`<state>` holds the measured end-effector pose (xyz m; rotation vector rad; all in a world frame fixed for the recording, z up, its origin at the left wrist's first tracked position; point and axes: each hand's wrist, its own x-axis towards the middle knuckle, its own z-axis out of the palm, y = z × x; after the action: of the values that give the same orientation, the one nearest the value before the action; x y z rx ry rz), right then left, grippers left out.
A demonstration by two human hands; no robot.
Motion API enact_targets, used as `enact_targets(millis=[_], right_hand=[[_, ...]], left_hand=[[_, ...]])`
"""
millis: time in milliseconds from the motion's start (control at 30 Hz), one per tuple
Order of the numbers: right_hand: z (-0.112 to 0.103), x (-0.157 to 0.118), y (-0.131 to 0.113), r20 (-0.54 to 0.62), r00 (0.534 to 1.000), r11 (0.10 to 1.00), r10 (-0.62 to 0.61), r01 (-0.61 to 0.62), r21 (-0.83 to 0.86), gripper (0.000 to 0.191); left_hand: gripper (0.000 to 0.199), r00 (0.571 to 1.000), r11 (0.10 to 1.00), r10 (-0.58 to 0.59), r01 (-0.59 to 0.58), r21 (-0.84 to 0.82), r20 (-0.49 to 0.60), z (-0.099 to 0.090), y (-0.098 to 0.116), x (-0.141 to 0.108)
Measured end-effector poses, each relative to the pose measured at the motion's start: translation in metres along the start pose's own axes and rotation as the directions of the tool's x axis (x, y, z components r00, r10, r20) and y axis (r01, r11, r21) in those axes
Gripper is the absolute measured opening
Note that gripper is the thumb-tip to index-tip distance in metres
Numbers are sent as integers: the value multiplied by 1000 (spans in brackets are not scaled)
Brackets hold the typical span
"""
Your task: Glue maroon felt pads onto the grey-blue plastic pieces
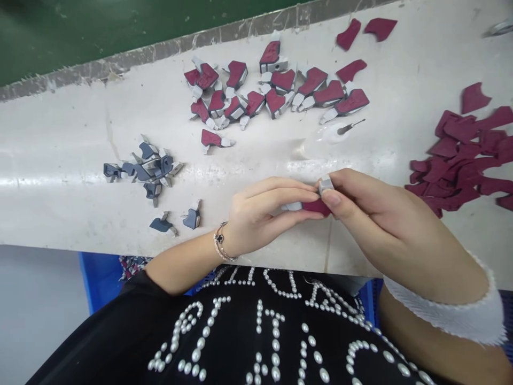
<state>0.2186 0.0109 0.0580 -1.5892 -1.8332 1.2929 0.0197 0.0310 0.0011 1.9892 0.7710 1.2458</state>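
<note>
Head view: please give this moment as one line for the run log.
left hand | right hand | both hold: maroon-and-grey piece | on table: loose maroon cutouts | grey pieces

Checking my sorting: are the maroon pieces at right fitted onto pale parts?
No: the maroon pieces lie overlapping, with no pale parts showing.

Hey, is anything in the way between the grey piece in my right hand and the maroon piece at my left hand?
Nothing visible stands between them. The grey piece, pinched in the right hand, sits directly beside the maroon piece, held at the fingertips of the left hand. Only the fingers themselves lie around the two pieces.
</note>
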Motion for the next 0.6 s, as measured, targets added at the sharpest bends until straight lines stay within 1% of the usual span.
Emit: enact_targets(millis=[100, 200, 267, 300, 367, 433, 467, 533, 600], right_hand=[[-2, -2, 1, 33, 998, 998, -58, 58, -2, 28], [-4, -2, 6, 16, 986, 983, -163, 164, -83, 17], [-5, -2, 10, 9, 974, 955, -224, 222, -199, 19], [-5, -2, 12, 24, 967, 932, -253, 250, -263, 23], [-4, -4, 17, 79, 949, 873, -304, 311, -376, 33], [-4, -8, 20, 140, 930, 818, -340, 366, -444, 38], [-5, -10, 20, 169, 919, 798, -357, 394, -457, 39], [-7, -14, 20, 217, 901, 773, -375, 433, -464, 44], [-11, -15, 19, 252, 886, 767, -389, 463, -445, 52]], left_hand=[[27, 995, 990, -97, 97, -103, 1, 1, 0, -1], [26, 977, 942, -209, 209, -262, 26, 3, -1, -3], [25, 952, 900, -294, 305, -312, 84, 3, 0, -4], [27, 934, 881, -336, 358, -310, 125, 3, 0, -5], [30, 891, 861, -393, 444, -248, 228, 0, 2, -4], [25, 859, 878, -390, 456, -147, 331, -3, 4, -2], [20, 855, 896, -370, 432, -105, 363, -4, 5, -1], [20, 867, 922, -328, 380, -70, 376, -6, 7, 0], [24, 883, 923, -320, 372, -97, 342, -6, 8, 1]])
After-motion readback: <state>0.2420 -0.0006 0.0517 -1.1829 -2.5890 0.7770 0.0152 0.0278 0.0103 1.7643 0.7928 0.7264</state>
